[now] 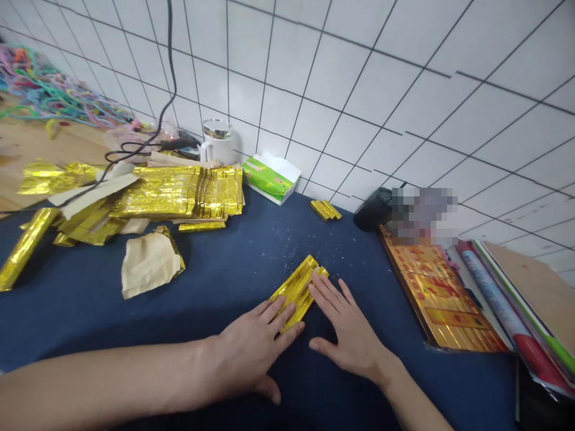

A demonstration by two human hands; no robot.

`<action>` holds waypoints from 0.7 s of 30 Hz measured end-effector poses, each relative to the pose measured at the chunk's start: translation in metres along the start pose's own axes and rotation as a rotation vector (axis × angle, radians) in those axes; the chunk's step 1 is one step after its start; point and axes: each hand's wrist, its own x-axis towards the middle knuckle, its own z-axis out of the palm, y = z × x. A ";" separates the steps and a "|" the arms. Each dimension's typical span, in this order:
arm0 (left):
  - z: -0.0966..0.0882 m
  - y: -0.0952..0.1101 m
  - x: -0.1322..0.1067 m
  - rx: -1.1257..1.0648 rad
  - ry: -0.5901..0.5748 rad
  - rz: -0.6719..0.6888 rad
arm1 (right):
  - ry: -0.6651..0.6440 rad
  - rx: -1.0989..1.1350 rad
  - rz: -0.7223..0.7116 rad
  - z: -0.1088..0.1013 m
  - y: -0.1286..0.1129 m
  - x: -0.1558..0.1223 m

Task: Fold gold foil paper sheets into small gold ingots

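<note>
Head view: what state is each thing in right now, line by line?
Left hand: open, palm down, on the gold foil piece.
Right hand: open, palm down, at the foil's edge.
Gold foil piece: creased, lying flat.
Pale paper: crumpled.
Foil pile: loosely overlapping.
White mug: upright.
Green pack: lying down.

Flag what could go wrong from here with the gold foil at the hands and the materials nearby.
1. The left hand lies partly over the folded gold foil, with the right hand at its other side; uneven pressure might crease or tear it.
2. The black cord crosses the loose beige sheet at the left of the view; a tug on the cord could shift that sheet.
</note>
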 end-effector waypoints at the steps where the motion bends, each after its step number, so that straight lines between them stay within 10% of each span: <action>1: 0.000 0.000 0.000 0.009 0.006 -0.006 | 0.000 0.005 -0.025 -0.001 -0.001 -0.002; 21: 0.000 0.002 -0.002 0.012 -0.014 -0.012 | -0.106 -0.085 0.103 0.008 0.009 -0.004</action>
